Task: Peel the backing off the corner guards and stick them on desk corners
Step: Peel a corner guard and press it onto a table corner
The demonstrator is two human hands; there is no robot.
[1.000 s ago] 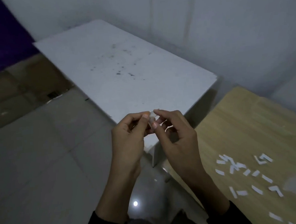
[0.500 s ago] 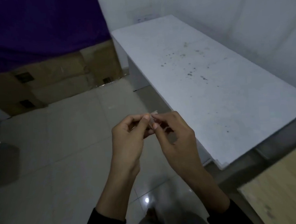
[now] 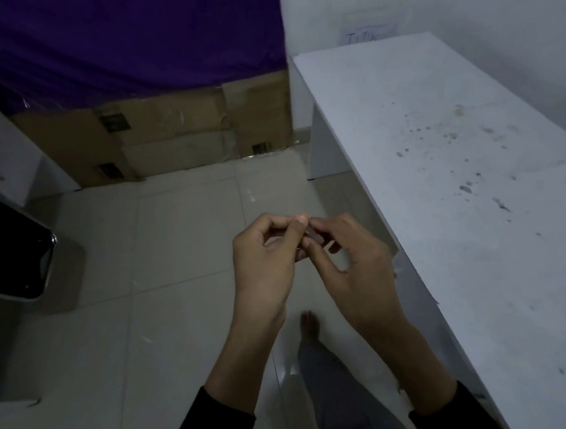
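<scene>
View swung left: wooden table lost from sight, white desk (image 3: 456, 203) now at 3 o'clock. Corner guard (image 3: 312, 234) kept pinched between left hand (image 3: 261, 258) and right hand (image 3: 354, 269), dead centre. Backing judged not yet off; sticking pending.

We see left hand (image 3: 265, 265) pinching small pale corner guard (image 3: 311, 235) between thumb and forefinger; right hand (image 3: 358, 269) pinches same piece from other side. Fingertips meet above tiled floor (image 3: 147, 289). Piece too small for us to read detail. White surface (image 3: 457, 220), speckled dark, runs along right, just beside right hand. We note cardboard boxes (image 3: 170, 135) under purple cloth (image 3: 125, 41) ahead, bare foot (image 3: 310, 325) below hands.
</scene>
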